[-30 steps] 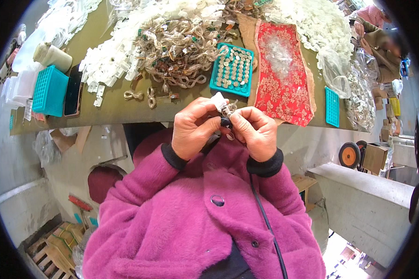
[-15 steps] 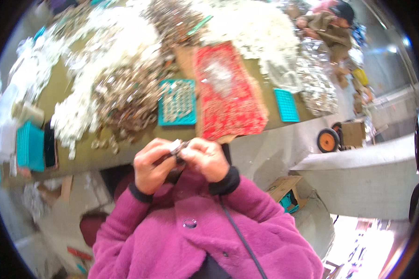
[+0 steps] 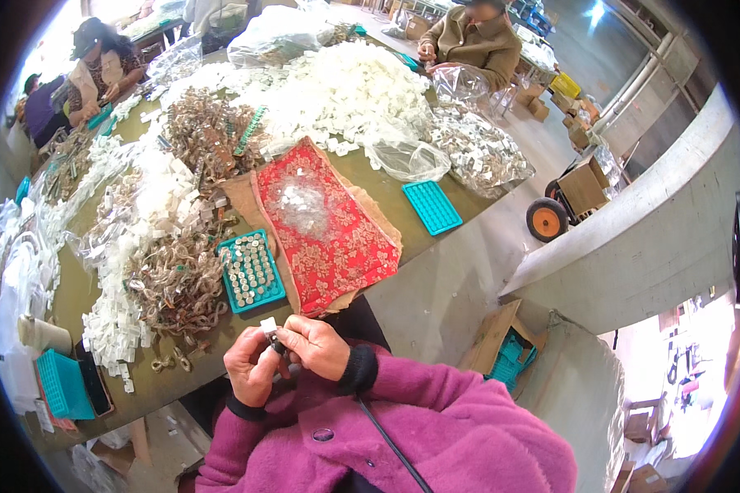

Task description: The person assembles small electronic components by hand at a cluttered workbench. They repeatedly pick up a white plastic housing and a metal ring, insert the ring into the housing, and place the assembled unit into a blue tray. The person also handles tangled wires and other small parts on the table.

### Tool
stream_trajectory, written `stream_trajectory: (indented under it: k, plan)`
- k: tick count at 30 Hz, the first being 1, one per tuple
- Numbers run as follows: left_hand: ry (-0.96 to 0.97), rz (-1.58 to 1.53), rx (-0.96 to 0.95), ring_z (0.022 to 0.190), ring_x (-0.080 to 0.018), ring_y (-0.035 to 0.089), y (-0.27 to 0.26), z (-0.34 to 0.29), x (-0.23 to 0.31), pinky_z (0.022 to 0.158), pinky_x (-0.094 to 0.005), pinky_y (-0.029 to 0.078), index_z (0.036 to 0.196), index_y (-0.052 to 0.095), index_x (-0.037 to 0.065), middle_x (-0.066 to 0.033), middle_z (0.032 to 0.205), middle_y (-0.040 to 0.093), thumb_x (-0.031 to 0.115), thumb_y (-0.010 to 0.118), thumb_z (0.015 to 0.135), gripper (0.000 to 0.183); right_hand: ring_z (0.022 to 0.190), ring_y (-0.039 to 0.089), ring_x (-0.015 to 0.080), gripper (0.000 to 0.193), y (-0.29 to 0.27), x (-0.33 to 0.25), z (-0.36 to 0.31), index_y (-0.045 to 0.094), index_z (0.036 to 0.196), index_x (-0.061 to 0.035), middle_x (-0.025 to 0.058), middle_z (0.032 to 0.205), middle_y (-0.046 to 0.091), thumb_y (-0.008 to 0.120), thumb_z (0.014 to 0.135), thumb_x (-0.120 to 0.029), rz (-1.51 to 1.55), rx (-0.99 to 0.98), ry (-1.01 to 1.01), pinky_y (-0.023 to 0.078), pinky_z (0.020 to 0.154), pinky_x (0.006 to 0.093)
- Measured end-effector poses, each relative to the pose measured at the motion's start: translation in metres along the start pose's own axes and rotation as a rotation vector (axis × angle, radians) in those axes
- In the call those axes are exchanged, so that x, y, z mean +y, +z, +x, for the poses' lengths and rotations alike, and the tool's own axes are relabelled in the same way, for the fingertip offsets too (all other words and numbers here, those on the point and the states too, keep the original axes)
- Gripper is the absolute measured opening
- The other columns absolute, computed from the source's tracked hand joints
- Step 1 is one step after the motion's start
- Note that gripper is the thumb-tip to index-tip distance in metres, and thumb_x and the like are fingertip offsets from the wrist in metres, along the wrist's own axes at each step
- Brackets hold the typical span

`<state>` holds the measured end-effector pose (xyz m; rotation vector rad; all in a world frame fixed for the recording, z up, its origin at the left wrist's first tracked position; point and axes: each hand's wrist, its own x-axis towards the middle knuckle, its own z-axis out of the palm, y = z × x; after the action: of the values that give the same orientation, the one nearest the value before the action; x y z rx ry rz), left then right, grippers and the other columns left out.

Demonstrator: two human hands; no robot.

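Observation:
My left hand [image 3: 251, 366] and my right hand [image 3: 314, 347] meet in front of my chest, just off the table's near edge. Both are closed, fingertips pinching one small piece. Its upper part is a white square tab [image 3: 268, 325]; lower down it is dark [image 3: 279, 345], mostly hidden by the fingers, so I cannot tell its kind. Beyond the hands lies a teal tray [image 3: 279, 295] holding rows of small round pale pieces. Beside it is a red floral cloth [image 3: 329, 267] on brown cardboard, with a patch of clear small bits [image 3: 302, 205] on top.
Heaps of white square tabs [image 3: 345, 94] and brownish cord-like pieces [image 3: 177, 287] cover much of the table [image 3: 173, 380]. Another teal tray [image 3: 432, 207] lies near the right edge. Stacked teal trays [image 3: 64, 384] stand at left. Co-workers [image 3: 477, 45] sit across the table.
The whole view has tilted and swung, bringing more of the far table and the people there into sight. My hands stay together, and the white tab now shows more clearly above the fingertips.

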<state>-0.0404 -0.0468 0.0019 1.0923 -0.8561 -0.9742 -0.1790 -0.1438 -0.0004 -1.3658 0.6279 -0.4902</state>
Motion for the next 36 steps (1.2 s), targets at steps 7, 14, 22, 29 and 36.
stream_trajectory:
  k: [7,14,22,29,36]
  plan:
    - [-0.066,-0.08,0.055,0.061,-0.013,0.063,0.004,0.008,-0.002,0.053,-0.0245,0.052,0.108,0.068,-0.009,-0.0067,0.089,0.064,-0.005,0.052,0.096,0.02,0.061,0.056,0.0085,0.026,0.0,-0.004,0.003,0.056,0.089,-0.0062,0.0008,0.068,0.057,0.057,0.109,-0.024,0.079,-0.005,0.012,0.046,0.055,0.0287]
    - [-0.211,-0.253,0.173,0.065,-0.0138,0.066,0.007,0.015,0.001,0.052,-0.0261,0.053,0.109,0.068,-0.005,-0.0069,0.087,0.069,0.002,0.065,0.097,0.014,0.07,0.06,0.0173,0.018,-0.01,-0.027,0.002,0.057,0.094,-0.003,0.0057,0.078,0.061,0.063,0.105,-0.017,-0.028,0.14,-0.291,0.049,0.063,0.0328]
    - [0.121,0.083,0.091,0.094,-0.0097,0.057,0.0,0.013,0.003,0.078,-0.0225,0.046,0.108,0.072,-0.002,-0.0012,0.106,0.058,0.006,0.083,0.085,0.027,0.08,0.063,0.0217,0.03,-0.019,-0.023,0.014,0.067,0.103,-0.0018,0.0081,0.087,0.065,0.061,0.106,-0.031,-0.088,-0.121,-0.379,0.05,0.072,0.0332]
    - [-0.002,-0.211,0.057,0.094,-0.016,0.065,-0.013,0.005,-0.01,0.078,-0.0279,0.053,0.126,0.069,0.0,-0.0119,0.121,0.069,0.01,0.079,0.089,0.04,0.06,0.055,0.0052,0.032,-0.013,-0.006,0.013,0.067,0.09,-0.0058,-0.0011,0.072,0.063,0.059,0.108,-0.031,0.386,-0.288,0.051,0.044,0.055,0.0232]
    - [-0.03,-0.375,0.165,0.078,-0.0149,0.066,-0.021,0.002,-0.013,0.063,-0.0255,0.054,0.118,0.069,0.001,-0.0118,0.108,0.071,0.004,0.077,0.089,0.03,0.057,0.054,0.0053,0.033,-0.002,-0.006,0.015,0.068,0.09,-0.0054,-0.0016,0.07,0.062,0.062,0.106,-0.033,0.251,-0.245,0.082,0.043,0.053,0.0223]
